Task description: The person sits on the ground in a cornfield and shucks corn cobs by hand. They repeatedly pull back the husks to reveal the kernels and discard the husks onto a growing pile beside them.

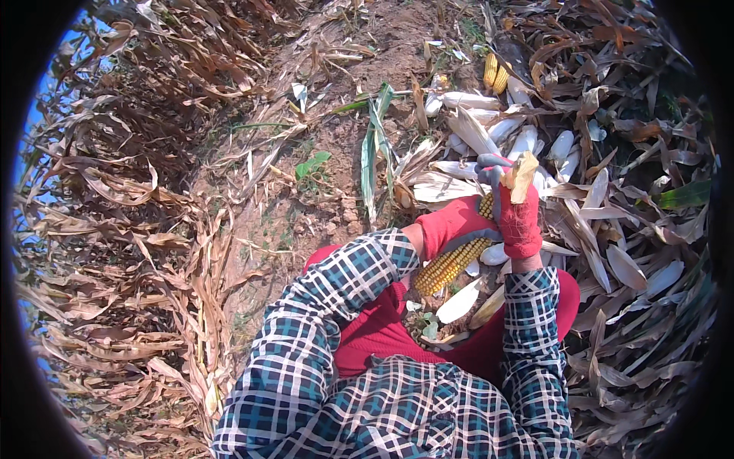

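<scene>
My left hand (464, 226), in a red and grey work glove, grips a yellow ear of corn (450, 267) that slants down to the lower left. Beside it, touching, my right hand (513, 201) in the same kind of glove holds a piece of dry corn husk (522, 175) at the top of the ear. Part of the kernels shows between the two gloves; the rest of that end is hidden by the fingers. Below the hands, between my knees, lie a pale husk leaf (459, 303) and small green leaves.
Ahead lie several corn ears in whitish husks (470, 101) and bare yellow ears (491, 70). Dry husks and stalks (625, 267) spread along the right. Brown soil (338, 172) runs up the middle, with a green seedling (312, 165). Dry corn plants (114, 229) crowd the left.
</scene>
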`<state>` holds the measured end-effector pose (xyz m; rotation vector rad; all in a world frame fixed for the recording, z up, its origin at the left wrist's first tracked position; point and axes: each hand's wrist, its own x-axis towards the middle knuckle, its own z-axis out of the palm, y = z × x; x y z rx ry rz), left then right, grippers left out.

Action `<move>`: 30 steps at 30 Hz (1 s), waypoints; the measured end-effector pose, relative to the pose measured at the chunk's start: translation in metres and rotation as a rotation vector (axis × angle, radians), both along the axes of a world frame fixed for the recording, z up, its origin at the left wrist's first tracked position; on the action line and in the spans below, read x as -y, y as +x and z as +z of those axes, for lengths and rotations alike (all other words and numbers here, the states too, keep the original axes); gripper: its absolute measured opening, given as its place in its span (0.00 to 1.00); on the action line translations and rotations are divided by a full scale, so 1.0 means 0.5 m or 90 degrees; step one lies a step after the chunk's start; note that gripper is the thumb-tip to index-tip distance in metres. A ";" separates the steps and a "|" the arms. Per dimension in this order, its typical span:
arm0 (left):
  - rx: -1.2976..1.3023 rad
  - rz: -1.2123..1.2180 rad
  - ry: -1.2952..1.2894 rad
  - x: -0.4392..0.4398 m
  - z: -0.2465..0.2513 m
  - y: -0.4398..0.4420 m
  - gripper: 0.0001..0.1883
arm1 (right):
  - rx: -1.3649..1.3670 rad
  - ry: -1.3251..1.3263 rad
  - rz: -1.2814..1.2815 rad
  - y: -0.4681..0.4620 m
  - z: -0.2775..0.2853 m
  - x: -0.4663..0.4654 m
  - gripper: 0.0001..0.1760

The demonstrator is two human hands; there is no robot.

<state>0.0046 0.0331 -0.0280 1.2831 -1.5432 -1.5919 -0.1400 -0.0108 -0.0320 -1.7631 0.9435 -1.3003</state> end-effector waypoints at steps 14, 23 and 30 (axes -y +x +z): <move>-0.303 -0.017 0.174 -0.027 0.044 -0.057 0.22 | 1.018 0.304 0.418 -0.173 0.046 0.048 0.27; -0.491 0.310 0.091 0.025 0.029 0.025 0.18 | 0.614 0.390 0.196 -0.064 -0.017 0.006 0.45; -0.183 0.619 -0.156 0.083 0.029 0.112 0.22 | 0.456 0.825 0.374 0.068 -0.168 -0.139 0.27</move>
